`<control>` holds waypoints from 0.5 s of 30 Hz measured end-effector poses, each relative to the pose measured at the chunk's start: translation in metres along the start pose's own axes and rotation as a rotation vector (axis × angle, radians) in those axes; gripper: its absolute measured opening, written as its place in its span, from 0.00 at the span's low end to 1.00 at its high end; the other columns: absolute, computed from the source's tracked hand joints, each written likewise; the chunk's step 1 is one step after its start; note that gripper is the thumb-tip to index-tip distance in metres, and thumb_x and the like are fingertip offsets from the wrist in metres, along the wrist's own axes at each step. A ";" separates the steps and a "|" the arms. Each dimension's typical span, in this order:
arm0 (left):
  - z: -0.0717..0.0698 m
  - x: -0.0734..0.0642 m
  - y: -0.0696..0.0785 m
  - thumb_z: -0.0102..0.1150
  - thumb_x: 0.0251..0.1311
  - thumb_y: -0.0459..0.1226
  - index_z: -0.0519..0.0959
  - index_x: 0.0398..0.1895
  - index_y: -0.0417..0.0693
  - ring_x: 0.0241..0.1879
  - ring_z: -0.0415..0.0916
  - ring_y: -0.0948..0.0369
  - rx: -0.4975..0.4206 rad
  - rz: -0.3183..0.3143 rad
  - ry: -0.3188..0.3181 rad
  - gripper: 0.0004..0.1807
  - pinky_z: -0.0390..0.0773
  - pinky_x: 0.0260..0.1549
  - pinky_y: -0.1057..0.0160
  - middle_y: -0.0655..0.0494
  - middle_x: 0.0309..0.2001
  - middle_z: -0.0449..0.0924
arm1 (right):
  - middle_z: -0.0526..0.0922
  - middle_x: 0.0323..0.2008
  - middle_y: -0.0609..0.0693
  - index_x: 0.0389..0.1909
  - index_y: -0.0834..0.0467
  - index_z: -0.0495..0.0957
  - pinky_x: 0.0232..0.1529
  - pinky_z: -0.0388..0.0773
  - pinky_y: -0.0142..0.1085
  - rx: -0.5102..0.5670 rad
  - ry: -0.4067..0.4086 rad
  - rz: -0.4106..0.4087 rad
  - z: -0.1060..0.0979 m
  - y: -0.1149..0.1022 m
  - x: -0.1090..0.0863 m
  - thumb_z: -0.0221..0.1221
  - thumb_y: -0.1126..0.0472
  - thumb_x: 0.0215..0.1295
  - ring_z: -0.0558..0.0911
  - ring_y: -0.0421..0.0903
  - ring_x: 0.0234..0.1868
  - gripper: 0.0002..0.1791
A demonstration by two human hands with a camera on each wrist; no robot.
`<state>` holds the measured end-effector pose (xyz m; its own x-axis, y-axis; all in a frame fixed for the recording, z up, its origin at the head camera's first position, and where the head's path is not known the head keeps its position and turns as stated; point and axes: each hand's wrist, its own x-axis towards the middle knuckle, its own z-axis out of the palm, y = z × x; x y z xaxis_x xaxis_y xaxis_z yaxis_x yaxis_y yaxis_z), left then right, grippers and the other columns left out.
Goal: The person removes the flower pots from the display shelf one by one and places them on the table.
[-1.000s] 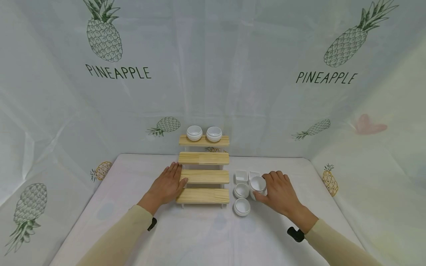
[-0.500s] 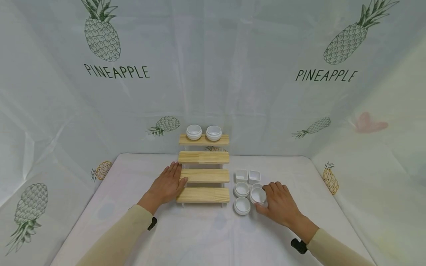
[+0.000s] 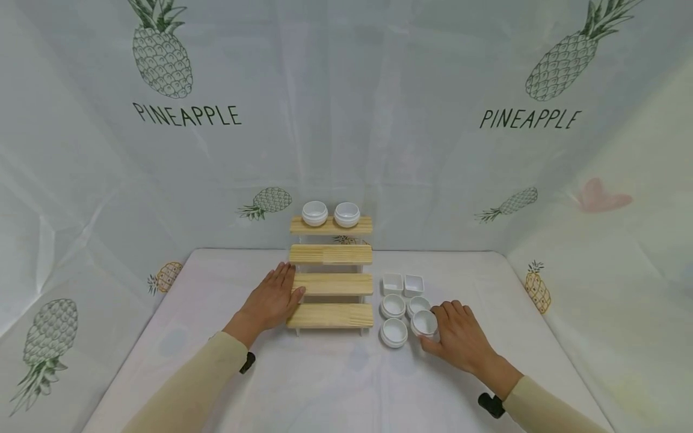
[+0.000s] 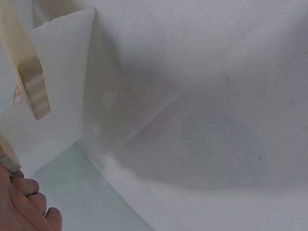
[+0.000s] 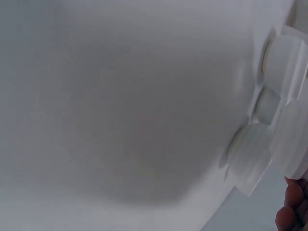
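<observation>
In the head view my right hand (image 3: 460, 337) holds a small white round bowl (image 3: 425, 323) between thumb and fingers. The same bowl (image 5: 291, 139) shows at the right edge of the right wrist view, the fingertips below it. Close beside it stand three more white round bowls, at back left (image 3: 393, 307), behind (image 3: 419, 305) and left (image 3: 394, 332). My left hand (image 3: 269, 304) rests against the left side of a wooden tiered stand (image 3: 332, 284), fingers straight, thumb at a lower board. Whether the held bowl touches the table is unclear.
Two white bowls, left (image 3: 315, 213) and right (image 3: 347, 214), sit on the stand's top board. Behind the round bowls are two square white dishes (image 3: 392, 284). A pineapple-print cloth (image 3: 346, 120) hangs behind the table (image 3: 346, 385).
My right hand has brought the bowl toward the front of the table, uncovering the bowl and square dish behind it. The left hand keeps its place at the stand.
</observation>
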<state>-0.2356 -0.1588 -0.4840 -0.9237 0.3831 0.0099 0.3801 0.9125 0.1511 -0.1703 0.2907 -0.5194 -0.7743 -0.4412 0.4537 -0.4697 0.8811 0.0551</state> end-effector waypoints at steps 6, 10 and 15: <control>-0.002 -0.001 0.000 0.31 0.85 0.56 0.47 0.83 0.29 0.84 0.44 0.40 -0.001 0.000 -0.002 0.43 0.51 0.83 0.41 0.33 0.84 0.47 | 0.79 0.34 0.53 0.42 0.65 0.82 0.38 0.73 0.42 0.009 -0.014 0.003 0.006 0.000 -0.006 0.71 0.38 0.53 0.74 0.51 0.38 0.33; -0.002 0.000 0.000 0.30 0.85 0.57 0.47 0.83 0.29 0.84 0.43 0.40 0.004 0.000 -0.004 0.43 0.51 0.83 0.41 0.33 0.84 0.47 | 0.79 0.34 0.53 0.42 0.65 0.82 0.38 0.73 0.43 0.008 -0.025 0.002 0.011 0.000 -0.009 0.71 0.38 0.53 0.74 0.51 0.38 0.33; -0.001 0.001 0.000 0.30 0.85 0.57 0.46 0.83 0.30 0.84 0.43 0.40 0.002 -0.001 -0.004 0.43 0.51 0.83 0.41 0.34 0.84 0.47 | 0.79 0.36 0.53 0.43 0.64 0.82 0.39 0.74 0.44 0.010 -0.048 0.006 0.017 -0.001 -0.013 0.72 0.38 0.54 0.74 0.51 0.39 0.33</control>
<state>-0.2364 -0.1591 -0.4829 -0.9240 0.3824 0.0055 0.3789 0.9133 0.1494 -0.1671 0.2925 -0.5405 -0.7966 -0.4436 0.4106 -0.4688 0.8822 0.0437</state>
